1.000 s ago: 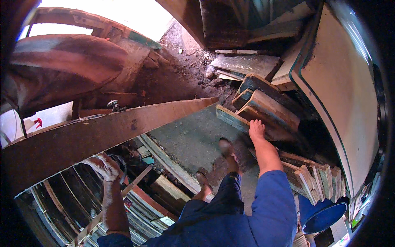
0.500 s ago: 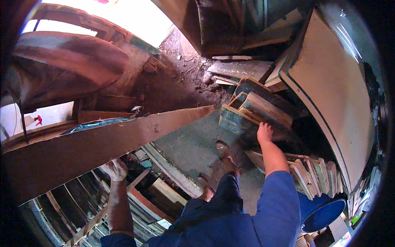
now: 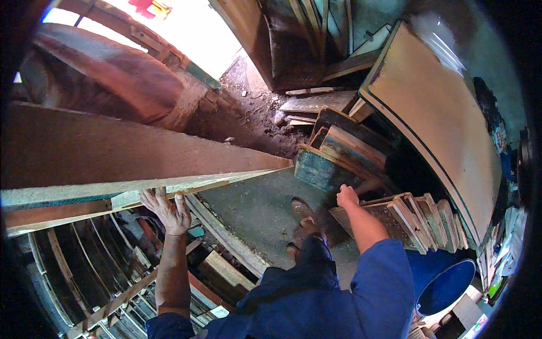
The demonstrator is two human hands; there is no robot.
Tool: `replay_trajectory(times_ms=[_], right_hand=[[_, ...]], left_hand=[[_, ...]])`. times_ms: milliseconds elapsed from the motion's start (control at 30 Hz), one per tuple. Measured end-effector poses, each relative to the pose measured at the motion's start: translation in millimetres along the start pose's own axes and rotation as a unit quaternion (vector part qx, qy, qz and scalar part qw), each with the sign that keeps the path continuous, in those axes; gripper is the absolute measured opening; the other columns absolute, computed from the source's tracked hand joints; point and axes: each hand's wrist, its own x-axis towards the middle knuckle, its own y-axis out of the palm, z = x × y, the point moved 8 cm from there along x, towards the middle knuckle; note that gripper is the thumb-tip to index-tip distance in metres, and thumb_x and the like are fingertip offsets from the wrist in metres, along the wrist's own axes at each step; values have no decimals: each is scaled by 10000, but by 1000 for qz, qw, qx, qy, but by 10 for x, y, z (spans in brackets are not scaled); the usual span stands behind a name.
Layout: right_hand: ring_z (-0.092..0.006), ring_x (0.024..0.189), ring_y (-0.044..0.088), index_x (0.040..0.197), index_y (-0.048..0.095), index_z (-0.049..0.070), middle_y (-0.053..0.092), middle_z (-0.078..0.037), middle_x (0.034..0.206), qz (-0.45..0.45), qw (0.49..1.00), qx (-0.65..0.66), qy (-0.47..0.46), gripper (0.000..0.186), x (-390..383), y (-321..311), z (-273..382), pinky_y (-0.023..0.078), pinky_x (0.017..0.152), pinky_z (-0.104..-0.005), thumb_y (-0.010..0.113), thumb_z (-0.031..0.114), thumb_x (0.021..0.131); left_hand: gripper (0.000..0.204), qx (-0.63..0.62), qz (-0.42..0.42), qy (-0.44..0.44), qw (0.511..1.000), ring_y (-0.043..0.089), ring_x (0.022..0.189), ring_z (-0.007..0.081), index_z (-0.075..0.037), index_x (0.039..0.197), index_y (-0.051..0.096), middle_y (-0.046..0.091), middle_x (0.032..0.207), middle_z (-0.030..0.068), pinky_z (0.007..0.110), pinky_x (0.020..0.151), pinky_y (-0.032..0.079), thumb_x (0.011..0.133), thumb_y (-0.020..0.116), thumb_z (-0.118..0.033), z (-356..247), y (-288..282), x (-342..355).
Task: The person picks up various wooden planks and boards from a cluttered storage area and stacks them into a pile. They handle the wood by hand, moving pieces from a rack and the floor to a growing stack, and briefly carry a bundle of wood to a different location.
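A long brown plank point(image 3: 113, 146) spans the left and middle of the view, with pale boards point(image 3: 62, 220) beneath its lower edge. My left hand point(image 3: 168, 212) is at that edge, fingers stretched and spread, fingertips against the wood. My right hand point(image 3: 347, 198) has curled fingers just below a stack of worn boards point(image 3: 316, 166) standing on the right; what it holds, if anything, I cannot make out. More short boards point(image 3: 406, 223) lean in a row by my right forearm. My shoes point(image 3: 299, 206) are on the concrete floor point(image 3: 243, 198).
A large beige panel point(image 3: 435, 141) stands at the right, with a blue barrel point(image 3: 446, 282) below it. A rack of narrow strips point(image 3: 79, 271) lies at lower left. A draped brown cover point(image 3: 113, 68) is at upper left. Dirt and rubble point(image 3: 251, 107) lead toward a bright opening.
The plank's left part has swung up, showing pale boards and edges underneath. My left hand's fingers have spread out. My right hand has come off the standing board's top edge and moved lower, fingers curled.
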Motion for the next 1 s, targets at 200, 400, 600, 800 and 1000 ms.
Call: replay_trajectory(times_ms=[200, 400, 600, 800, 1000], right_hand=[[-333, 1037, 554, 992, 556, 90, 563, -162, 1099, -42, 999, 10, 5, 266, -350, 135, -342, 476, 820, -441, 621, 235, 780], [-309, 1053, 536, 1051, 569, 88, 580, -151, 1097, -35, 999, 31, -6, 318, -896, 256, -494, 443, 872, -406, 624, 250, 784], [-315, 1064, 534, 1086, 557, 73, 575, -160, 1117, -20, 998, 47, -29, 396, -1446, 416, -669, 442, 881, -405, 648, 276, 759], [-342, 1064, 531, 1170, 495, 57, 550, -200, 1139, -78, 996, 42, -27, 478, -1176, 235, -667, 437, 894, -416, 647, 254, 762], [-369, 1096, 501, 1252, 404, 44, 460, -206, 1234, -85, 993, 46, -62, 518, -182, 63, -219, 429, 911, -426, 600, 200, 798]], left_hand=[[570, -26, 16, -14, 999, 104, 1352, 391, -145, 1377, 339, 126, 1467, 217, 533, 1061, 67, 918, 354, -482, -140, -263, -109], [570, -54, 51, -29, 997, 72, 1367, 377, -155, 1374, 350, 101, 1481, 199, 543, 1063, 57, 880, 467, -413, -179, -333, -136], [568, -55, 14, -7, 998, 86, 1363, 380, -204, 1388, 327, 122, 1479, 189, 554, 1057, 72, 885, 461, -433, -196, -391, -114], [563, -24, 10, -15, 1000, 99, 1358, 390, -179, 1391, 317, 112, 1476, 210, 538, 1062, 82, 899, 447, -420, -198, -334, -18], [548, 9, 1, -19, 1000, 93, 1357, 393, -121, 1383, 322, 107, 1470, 230, 512, 1066, 81, 908, 440, -367, -219, -172, 93]])
